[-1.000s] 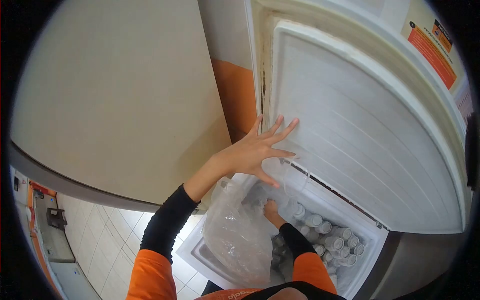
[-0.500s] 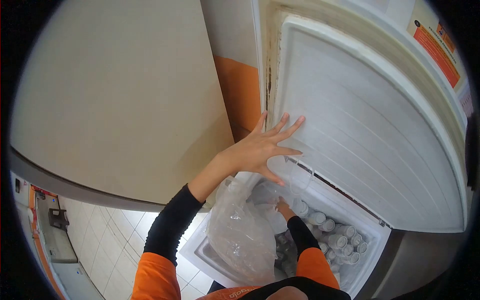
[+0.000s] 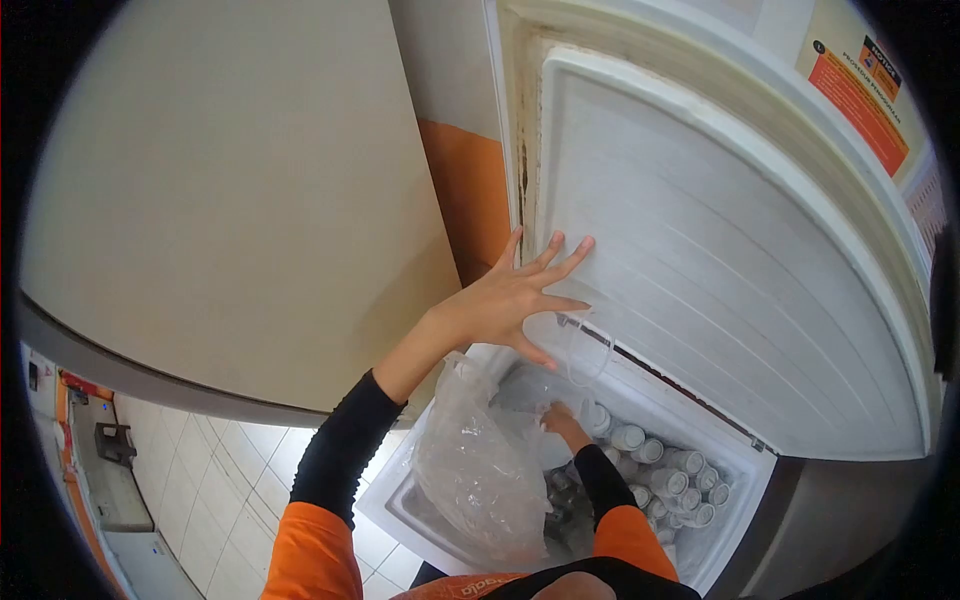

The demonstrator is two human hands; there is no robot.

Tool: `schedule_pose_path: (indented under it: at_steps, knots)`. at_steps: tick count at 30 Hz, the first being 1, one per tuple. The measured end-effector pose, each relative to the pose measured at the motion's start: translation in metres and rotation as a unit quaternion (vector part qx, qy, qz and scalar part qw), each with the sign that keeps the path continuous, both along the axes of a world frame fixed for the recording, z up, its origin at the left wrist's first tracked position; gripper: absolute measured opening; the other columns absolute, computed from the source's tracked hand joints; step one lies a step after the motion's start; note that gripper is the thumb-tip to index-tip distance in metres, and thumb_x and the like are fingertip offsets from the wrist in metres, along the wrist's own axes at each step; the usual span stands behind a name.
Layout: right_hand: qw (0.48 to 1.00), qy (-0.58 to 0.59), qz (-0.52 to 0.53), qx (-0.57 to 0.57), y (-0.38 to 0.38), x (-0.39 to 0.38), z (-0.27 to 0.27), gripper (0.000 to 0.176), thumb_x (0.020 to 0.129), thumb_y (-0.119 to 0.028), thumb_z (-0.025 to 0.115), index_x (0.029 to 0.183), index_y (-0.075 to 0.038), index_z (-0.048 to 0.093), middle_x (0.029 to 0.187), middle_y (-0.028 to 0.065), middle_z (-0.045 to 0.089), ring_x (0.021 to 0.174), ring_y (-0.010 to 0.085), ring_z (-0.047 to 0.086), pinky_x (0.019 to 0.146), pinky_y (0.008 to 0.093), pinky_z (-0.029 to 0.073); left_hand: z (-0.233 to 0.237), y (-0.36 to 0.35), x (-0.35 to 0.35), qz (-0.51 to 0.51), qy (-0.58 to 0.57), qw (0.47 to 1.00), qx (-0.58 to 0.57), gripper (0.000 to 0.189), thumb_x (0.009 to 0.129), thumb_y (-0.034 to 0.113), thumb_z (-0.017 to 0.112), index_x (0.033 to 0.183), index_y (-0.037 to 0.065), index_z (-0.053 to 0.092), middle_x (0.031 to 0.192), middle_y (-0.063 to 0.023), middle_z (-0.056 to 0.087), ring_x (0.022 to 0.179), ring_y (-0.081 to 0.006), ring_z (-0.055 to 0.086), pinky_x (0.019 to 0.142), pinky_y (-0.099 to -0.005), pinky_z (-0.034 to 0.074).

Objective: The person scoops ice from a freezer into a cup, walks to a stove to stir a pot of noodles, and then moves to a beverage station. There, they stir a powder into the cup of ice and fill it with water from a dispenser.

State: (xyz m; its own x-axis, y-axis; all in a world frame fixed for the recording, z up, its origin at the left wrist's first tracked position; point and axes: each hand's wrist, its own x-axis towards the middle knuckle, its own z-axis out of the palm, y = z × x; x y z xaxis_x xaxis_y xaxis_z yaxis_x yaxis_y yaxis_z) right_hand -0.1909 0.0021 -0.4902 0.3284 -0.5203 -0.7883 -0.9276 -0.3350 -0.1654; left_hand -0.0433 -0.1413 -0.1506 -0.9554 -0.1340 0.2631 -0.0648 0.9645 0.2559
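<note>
My left hand (image 3: 510,298) is open with its fingers spread wide, reaching across the hinge side of the raised white freezer lid (image 3: 730,240). Just below its thumb, a clear plastic rim (image 3: 590,352) shows in front of the hinge edge. Down inside the chest freezer (image 3: 745,490), my right hand (image 3: 560,417) has its fingers curled in beside clear plastic; what they hold is hidden. A large translucent plastic bag (image 3: 475,460) drapes over the freezer's left side. Several white-capped bottles (image 3: 665,480) lie right of my right forearm.
A tall beige panel (image 3: 240,200) fills the left side, close to my left arm. Behind it stands an orange and white wall (image 3: 470,190). White floor tiles (image 3: 230,470) show at lower left, and a printed notice (image 3: 865,95) hangs at upper right.
The view has shifted slightly, so most things sit a little further left. My left hand keeps its spread pose, and my right hand stays down in the freezer.
</note>
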Motion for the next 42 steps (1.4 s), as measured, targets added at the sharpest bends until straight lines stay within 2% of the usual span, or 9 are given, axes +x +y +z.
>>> schedule_pose_path:
  at_steps: [1,3,7,9,22,25,28,37,42]
  knots:
    - [1.0,0.0,0.0,0.001,0.002,0.001,-0.007,0.042,0.084,-0.022,0.05,0.123,-0.007,0.051,0.117,0.0166,0.055,0.111,0.0289,0.048,0.09,0.0362,0.041,-0.001,0.0,0.0,0.0,0.0,1.0,0.001,0.073,0.053,0.055,0.072,0.115,0.018,0.061,0.15,-0.0066,0.006,0.137,-0.0333,0.008,0.102,-0.0653,0.009]
    - [0.951,-0.013,-0.301,-0.071,0.006,0.005,-0.026,0.037,0.082,-0.031,0.053,0.112,-0.012,0.061,0.119,0.0126,0.055,0.116,0.0305,0.045,0.092,0.0376,0.04,-0.004,-0.002,-0.001,-0.001,0.014,1.0,-0.002,0.073,0.053,0.056,0.072,0.114,0.019,0.061,0.15,-0.0066,0.007,0.137,-0.0335,0.009,0.102,-0.0653,0.009]
    - [0.966,0.009,-0.24,-0.092,0.012,0.016,-0.033,0.038,0.081,-0.036,0.054,0.115,-0.02,0.06,0.121,0.0089,0.055,0.116,0.0324,0.045,0.093,0.0382,0.039,-0.005,-0.003,0.001,-0.003,0.009,1.0,-0.007,0.073,0.053,0.057,0.071,0.114,0.019,0.061,0.15,-0.0068,0.007,0.137,-0.0337,0.01,0.102,-0.0652,0.008]
    - [0.991,-0.038,-0.122,-0.049,0.02,0.01,-0.05,0.055,0.082,-0.045,0.05,0.114,-0.001,0.057,0.124,0.0129,0.052,0.115,0.0295,0.047,0.097,0.0413,0.035,-0.004,-0.003,0.0,-0.006,0.011,1.0,-0.008,0.072,0.053,0.057,0.071,0.114,0.019,0.061,0.15,-0.0068,0.007,0.137,-0.0336,0.01,0.103,-0.0651,0.008]
    - [0.919,-0.193,-0.322,-0.117,0.032,-0.024,-0.168,0.058,0.081,-0.046,0.051,0.119,-0.002,0.054,0.126,0.0138,0.05,0.117,0.0315,0.045,0.097,0.0417,0.035,0.0,0.002,0.001,0.003,0.007,1.0,0.012,0.071,0.053,0.054,0.074,0.113,0.018,0.062,0.15,-0.0091,0.007,0.137,-0.0343,0.008,0.106,-0.0609,0.002]
    - [0.9,-0.222,-0.352,-0.131,0.028,-0.019,-0.16,0.059,0.081,-0.046,0.051,0.12,-0.002,0.053,0.126,0.014,0.05,0.117,0.0319,0.045,0.097,0.0418,0.035,0.003,0.003,0.004,0.005,0.011,1.0,0.015,0.072,0.053,0.055,0.073,0.112,0.017,0.063,0.15,-0.0081,0.007,0.137,-0.0335,0.008,0.105,-0.0615,0.002]
    - [0.892,-0.209,-0.375,-0.14,0.028,0.001,-0.068,0.048,0.082,-0.037,0.052,0.117,-0.004,0.055,0.121,0.0166,0.053,0.111,0.0345,0.049,0.092,0.0417,0.039,0.007,0.004,0.008,0.007,0.002,1.0,0.016,0.072,0.052,0.056,0.073,0.111,0.016,0.063,0.15,-0.0077,0.008,0.137,-0.033,0.008,0.105,-0.0624,0.001]
    - [0.893,-0.209,-0.376,-0.132,0.046,-0.008,-0.024,0.031,0.084,-0.029,0.045,0.092,-0.002,0.057,0.089,0.0188,0.064,0.089,0.0356,0.06,0.081,0.0423,0.043,0.007,0.008,0.009,0.006,0.017,1.0,0.012,0.07,0.054,0.055,0.073,0.11,0.015,0.064,0.15,-0.0077,0.009,0.137,-0.0325,0.009,0.104,-0.0636,0.002]
    - [0.816,-0.38,-0.43,-0.075,0.058,-0.024,-0.042,0.022,0.088,-0.014,0.039,0.088,-0.001,0.056,0.069,0.0068,0.059,0.067,0.0201,0.057,0.068,0.0325,0.045,0.015,0.014,0.013,0.022,-0.014,1.0,-0.001,0.072,0.054,0.056,0.073,0.112,0.015,0.063,0.15,-0.0073,0.008,0.137,-0.0321,0.009,0.103,-0.0645,0.003]
